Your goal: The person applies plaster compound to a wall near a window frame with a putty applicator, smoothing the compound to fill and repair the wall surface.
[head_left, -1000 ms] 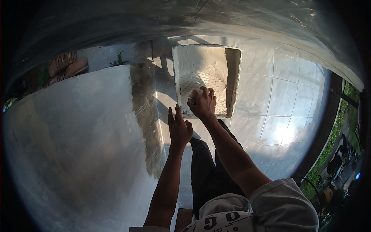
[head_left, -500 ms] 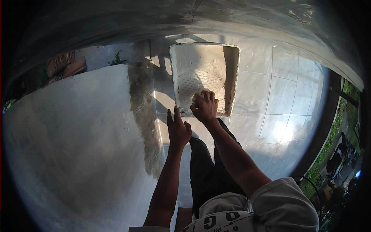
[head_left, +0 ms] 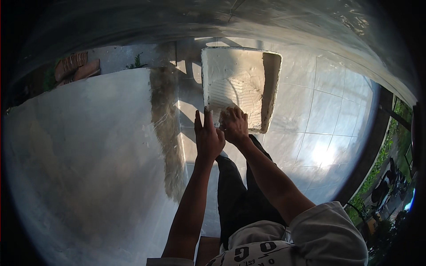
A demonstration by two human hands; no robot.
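Room above far tray (head_left: pixel 269 84); fingers (head_left: pixel 231 114) crowd near side

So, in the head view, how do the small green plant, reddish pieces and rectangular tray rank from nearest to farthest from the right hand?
1. Rectangular tray: right by the right hand, mostly ahead.
2. Small green plant: ahead, well left.
3. Reddish pieces: farther left, past the plant.

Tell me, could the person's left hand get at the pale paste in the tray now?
Probably yes: the left hand is at the near left corner of the tray, which is open-topped, with the pale paste just beyond. The right hand, close beside, might crowd it.
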